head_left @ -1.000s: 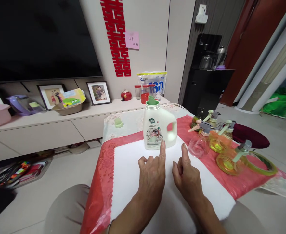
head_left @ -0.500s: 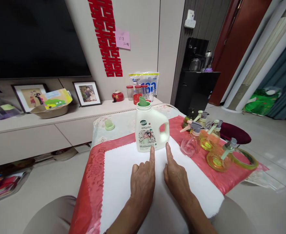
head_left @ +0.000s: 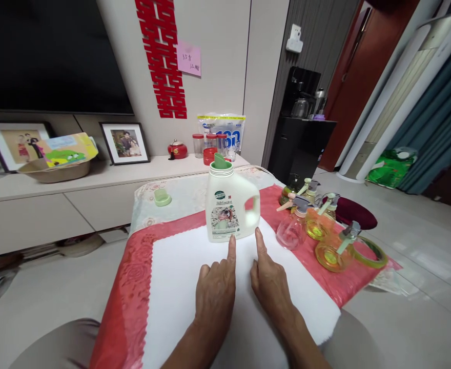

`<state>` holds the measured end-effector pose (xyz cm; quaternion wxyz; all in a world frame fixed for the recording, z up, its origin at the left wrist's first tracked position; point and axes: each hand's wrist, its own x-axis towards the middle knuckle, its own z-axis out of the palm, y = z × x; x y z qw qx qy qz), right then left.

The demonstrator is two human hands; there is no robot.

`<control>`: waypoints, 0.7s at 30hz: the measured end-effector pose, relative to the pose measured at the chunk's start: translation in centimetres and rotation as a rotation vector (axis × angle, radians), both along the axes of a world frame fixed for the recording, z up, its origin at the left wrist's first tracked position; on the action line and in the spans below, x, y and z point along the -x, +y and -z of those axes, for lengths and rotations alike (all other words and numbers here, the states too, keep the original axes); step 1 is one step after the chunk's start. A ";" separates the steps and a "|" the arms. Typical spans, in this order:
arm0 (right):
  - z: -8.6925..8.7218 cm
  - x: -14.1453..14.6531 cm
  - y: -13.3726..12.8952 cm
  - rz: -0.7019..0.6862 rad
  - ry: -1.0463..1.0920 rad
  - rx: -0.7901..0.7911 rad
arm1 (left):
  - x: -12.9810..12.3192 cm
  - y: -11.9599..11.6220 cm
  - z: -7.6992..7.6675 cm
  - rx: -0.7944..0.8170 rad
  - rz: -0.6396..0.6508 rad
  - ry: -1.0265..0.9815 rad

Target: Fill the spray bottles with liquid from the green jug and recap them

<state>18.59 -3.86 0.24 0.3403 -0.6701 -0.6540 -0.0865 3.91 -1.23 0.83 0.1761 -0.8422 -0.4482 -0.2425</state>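
Note:
A pale plastic detergent jug with a side handle and a printed label stands upright on a white cloth. Its cap is off, and a green pour spout shows in the neck. My left hand points its index finger at the jug's lower front edge, the other fingers curled, with nothing in it. To the right, my right hand points the same way, fingertip just below the handle. Whether either fingertip touches the jug, I cannot tell. A light green cap lies on the flowered tablecloth behind to the left.
Several pump bottles, among them a clear pink one and an amber one, stand on the red covering at right, beside a roll of tape. Lidded jars and a red pot sit on the cabinet behind.
The camera view has turned slightly to the right, so everything sits further left. Both hands keep their pointing pose near the jug, which stays in place.

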 end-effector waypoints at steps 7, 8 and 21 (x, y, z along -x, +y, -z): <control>-1.5 -4.5 -0.6 0.355 0.374 -0.283 | 0.2 0.0 1.1 -0.007 0.010 0.026; -1.5 -5.4 -0.5 0.410 0.400 -0.291 | 0.2 -0.1 1.2 -0.017 0.021 0.016; -0.6 -9.8 3.5 0.331 0.664 -0.090 | 0.5 0.2 2.5 0.006 0.187 -0.292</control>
